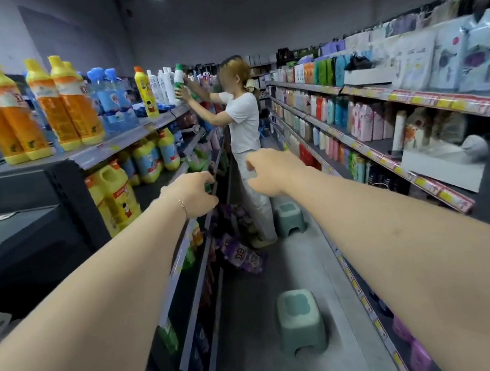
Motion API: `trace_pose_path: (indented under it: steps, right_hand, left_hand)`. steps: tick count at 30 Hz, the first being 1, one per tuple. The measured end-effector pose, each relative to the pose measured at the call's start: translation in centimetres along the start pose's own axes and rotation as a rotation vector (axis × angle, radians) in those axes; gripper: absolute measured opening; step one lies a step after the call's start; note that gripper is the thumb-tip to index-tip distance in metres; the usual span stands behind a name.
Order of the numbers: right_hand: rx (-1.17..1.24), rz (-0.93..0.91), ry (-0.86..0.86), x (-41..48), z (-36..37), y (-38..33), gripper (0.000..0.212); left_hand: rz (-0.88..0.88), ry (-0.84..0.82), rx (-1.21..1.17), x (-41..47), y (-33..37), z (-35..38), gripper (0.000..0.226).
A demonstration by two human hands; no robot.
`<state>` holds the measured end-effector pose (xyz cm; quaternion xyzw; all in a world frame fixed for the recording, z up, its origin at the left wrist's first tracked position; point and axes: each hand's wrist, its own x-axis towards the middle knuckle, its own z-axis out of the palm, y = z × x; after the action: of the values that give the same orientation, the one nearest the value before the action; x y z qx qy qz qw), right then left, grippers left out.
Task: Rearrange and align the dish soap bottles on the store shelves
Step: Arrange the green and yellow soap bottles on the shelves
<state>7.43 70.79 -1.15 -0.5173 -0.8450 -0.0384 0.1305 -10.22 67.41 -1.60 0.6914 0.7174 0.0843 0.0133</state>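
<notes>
Orange-and-yellow plastic dish soap bottles (pixel 31 110) stand upright on the dark metal top shelf (pixel 114 148) at 10 o'clock, roughly in a row, unevenly spaced. Left hand (pixel 193 193) curls at a lower shelf edge; whether it holds anything, cannot tell. Right hand (pixel 270 172) loose, holding nothing. Judged: aligning mostly remains.

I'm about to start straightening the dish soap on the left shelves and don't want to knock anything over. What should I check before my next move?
1. Left hand free to grasp: cannot tell; its fingers curl at the shelf edge near something green.
2. Right hand free: ok, it hangs in mid-aisle holding nothing.
3. Orange bottles on the top shelf upright: ok, though they are not in an even row.
4. Yellow jugs upright: ok.
5. Aisle floor clear: not ok, a green stool stands just ahead.
6. Space ahead: not ok, another person is working the same left shelves.
</notes>
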Motion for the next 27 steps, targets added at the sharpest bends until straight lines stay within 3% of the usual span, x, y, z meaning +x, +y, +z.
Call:
trace_pose_path:
  steps: [8,16,27]
  right_hand:
    - [0.025,-0.162,-0.013,12.2,3.5,5.3,0.023]
    - [0.021,-0.31,-0.051,24.3,6.3,10.6,0.024]
    - [0.057,-0.557,-0.056,36.3,12.8,7.6,0.029]
  left_hand:
    - [-0.103,0.002,-0.015,12.4,0.0,2.7,0.055]
    - [-0.21,0.067,0.014,23.1,-0.2,4.3,0.045]
    - [-0.432,0.103,0.071,29.6,-8.2,7.7,0.049]
